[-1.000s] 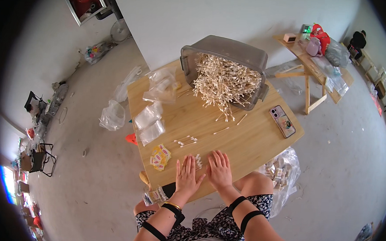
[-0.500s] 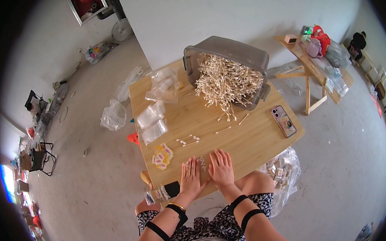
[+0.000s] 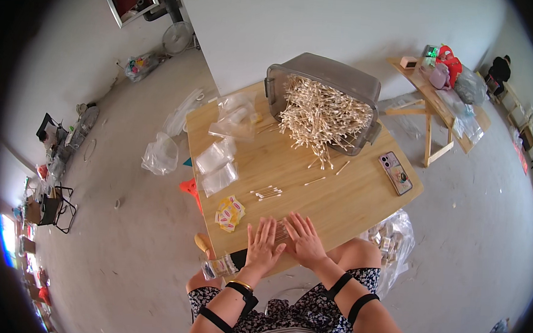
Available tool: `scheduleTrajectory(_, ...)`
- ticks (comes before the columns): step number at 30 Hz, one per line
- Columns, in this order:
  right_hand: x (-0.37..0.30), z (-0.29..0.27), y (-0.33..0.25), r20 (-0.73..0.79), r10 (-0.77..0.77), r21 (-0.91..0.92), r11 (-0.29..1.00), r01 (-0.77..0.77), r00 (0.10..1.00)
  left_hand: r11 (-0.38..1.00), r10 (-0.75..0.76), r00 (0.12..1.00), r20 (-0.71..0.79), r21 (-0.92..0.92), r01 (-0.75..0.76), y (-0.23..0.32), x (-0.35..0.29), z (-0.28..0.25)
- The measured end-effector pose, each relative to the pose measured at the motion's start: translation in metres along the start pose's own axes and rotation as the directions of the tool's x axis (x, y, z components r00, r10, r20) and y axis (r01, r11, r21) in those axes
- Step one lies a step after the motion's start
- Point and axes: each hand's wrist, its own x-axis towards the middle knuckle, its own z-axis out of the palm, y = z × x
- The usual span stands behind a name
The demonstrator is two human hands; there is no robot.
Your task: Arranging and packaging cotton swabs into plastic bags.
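My left hand and my right hand rest near the table's front edge, palms down with fingers stretched out. Between them lies a row of cotton swabs, flanked by both hands and partly covered by them. A small group of loose cotton swabs is a little farther off. Yellow and white paper labels are piled left of my left hand. At the back, a grey plastic bin tipped on its side spills a large heap of cotton swabs toward me.
Clear plastic bags lie along the left of the wooden table. A phone is at its right edge. Beside my right leg hangs a clear bag of small packs. A side table with bags stands back right; a person is beyond.
My fingers have spread wider, and the swabs between my hands now look like a more even row. The whole view has shifted slightly.
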Motion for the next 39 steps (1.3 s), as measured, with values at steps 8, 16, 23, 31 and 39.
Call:
scheduleTrajectory(8,0.016,0.013,-0.005,0.140,-0.033,-0.177,0.983,0.058,0.990,0.965,-0.257,0.962,-0.094,0.021,0.260,-0.006,-0.015,0.011)
scheduleTrajectory(16,0.016,0.043,-0.021,0.107,-0.043,-0.229,0.971,0.067,0.993,0.968,-0.251,0.958,-0.140,-0.048,0.247,-0.009,-0.016,0.017)
scheduleTrajectory(23,0.016,0.048,-0.018,0.043,-0.082,-0.187,0.978,0.089,0.996,0.973,-0.233,0.961,-0.151,-0.028,0.231,-0.006,-0.014,0.013)
scheduleTrajectory(31,0.017,0.038,-0.029,0.126,-0.042,-0.222,0.972,0.069,0.991,0.973,-0.227,0.954,-0.196,-0.076,0.216,-0.004,-0.018,0.018)
scheduleTrajectory(39,0.036,0.022,-0.005,0.088,-0.045,0.126,0.992,0.033,0.995,0.977,-0.211,0.964,-0.161,-0.055,0.204,-0.001,-0.019,0.019)
